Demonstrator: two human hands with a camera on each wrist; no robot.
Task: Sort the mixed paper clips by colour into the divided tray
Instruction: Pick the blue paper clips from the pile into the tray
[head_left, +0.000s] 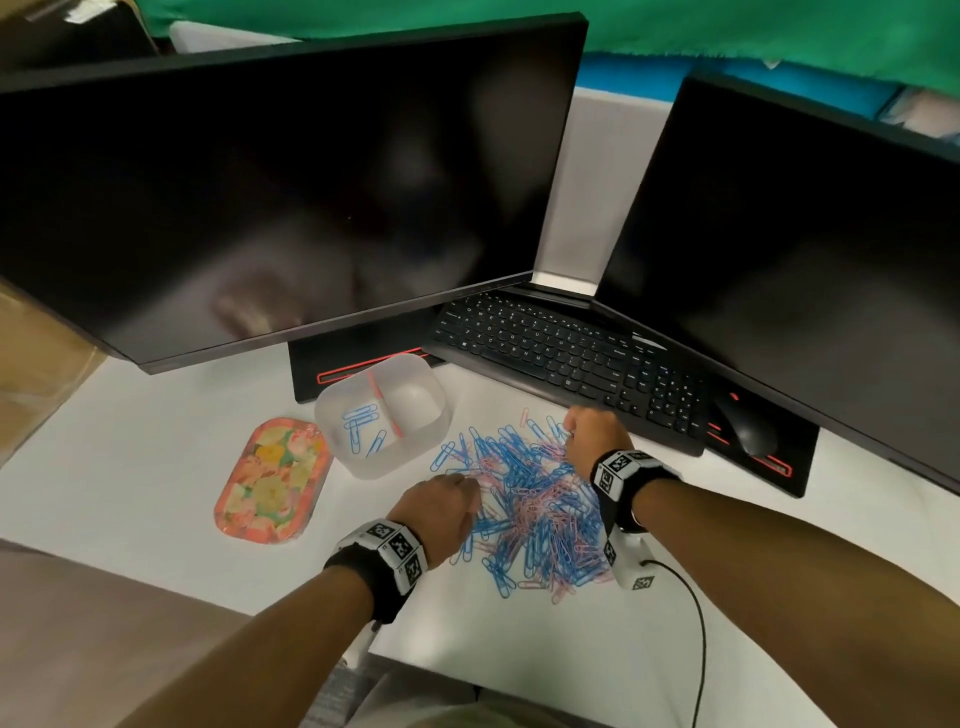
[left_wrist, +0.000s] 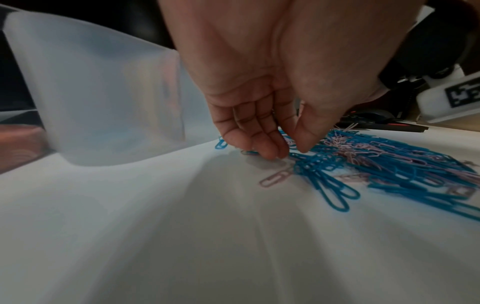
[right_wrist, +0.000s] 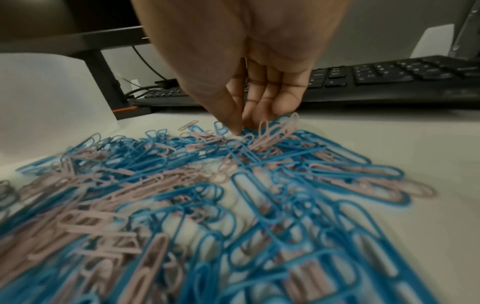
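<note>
A mixed heap of blue and pink paper clips (head_left: 530, 504) (right_wrist: 207, 185) lies on the white desk. To its left stands the translucent divided tray (head_left: 400, 460) (left_wrist: 103, 92), whose left compartment holds several blue clips (head_left: 361, 423); the right one looks empty. My left hand (head_left: 470, 488) (left_wrist: 288, 153) points down at the heap's left edge, fingertips (left_wrist: 270, 154) on the desk, with a small gap to the thumb. One pink clip (left_wrist: 275, 179) lies just in front of it. My right hand (head_left: 569, 434) (right_wrist: 240, 128) dips thumb and forefinger into the heap's far edge; whether a clip sits between them is hidden.
A black keyboard (head_left: 571, 353) (right_wrist: 389, 76) and a mouse (head_left: 748, 426) lie behind the heap, under two dark monitors (head_left: 291, 187). A flowered oval dish (head_left: 272, 480) sits left of the tray. A black cable (head_left: 696, 623) trails from my right wrist across the near desk.
</note>
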